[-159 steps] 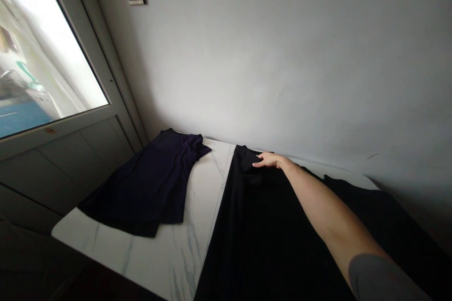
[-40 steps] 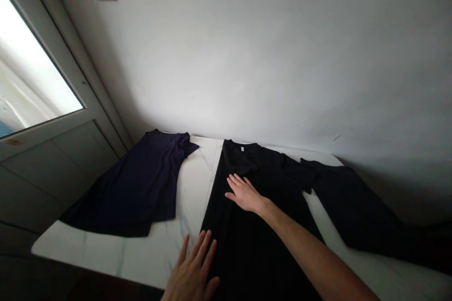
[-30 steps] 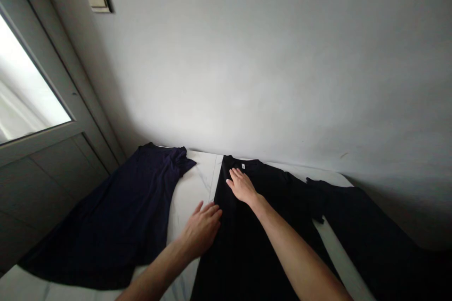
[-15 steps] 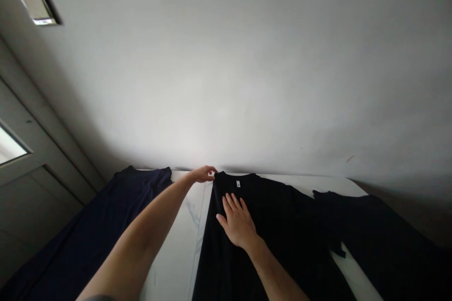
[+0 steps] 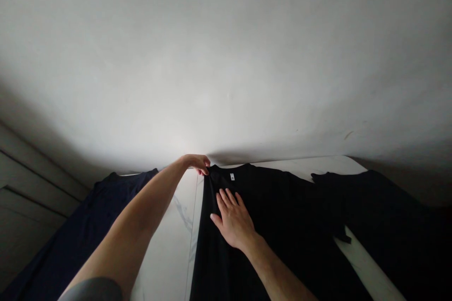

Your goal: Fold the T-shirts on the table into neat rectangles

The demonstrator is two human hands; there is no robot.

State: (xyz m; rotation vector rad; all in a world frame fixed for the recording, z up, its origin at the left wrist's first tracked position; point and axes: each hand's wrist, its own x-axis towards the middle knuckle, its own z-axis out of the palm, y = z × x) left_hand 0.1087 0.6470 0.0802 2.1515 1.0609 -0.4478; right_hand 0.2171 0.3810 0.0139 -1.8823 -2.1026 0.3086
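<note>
- One plain grey-white wall (image 5: 226, 80) fills the upper part of the view.
- One grey panelled structure (image 5: 26, 225) stands at the lower left, only partly in view.
- One white, grey-veined, marble-patterned surface (image 5: 169, 254) runs along the foot of the wall; a thin straight line crosses it beside the shirt.
- Three dark garments lie on it. The middle one, a black short-sleeved cloth shirt (image 5: 282, 225), is spread with its neckline toward the wall and its lower part beyond the bottom edge of view.
- The second, a dark navy cloth garment (image 5: 81, 221), lies at the left, partly behind the person's left arm.
- The third, a very dark cloth garment (image 5: 388, 225), lies at the right, close against the shirt's sleeve; whether they overlap cannot be told.
- Two bare hands are at the shirt. The left hand (image 5: 199, 163) has its grip clamped on the near-left shoulder corner of the cloth.
- The right hand (image 5: 235, 220) rests palm down on the shirt's chest, its grip apart, fingers spread.
- One grey sleeve end (image 5: 93, 289) shows on the left arm.
- One small white rectangular label (image 5: 232, 177) sits inside the shirt's neckline.
</note>
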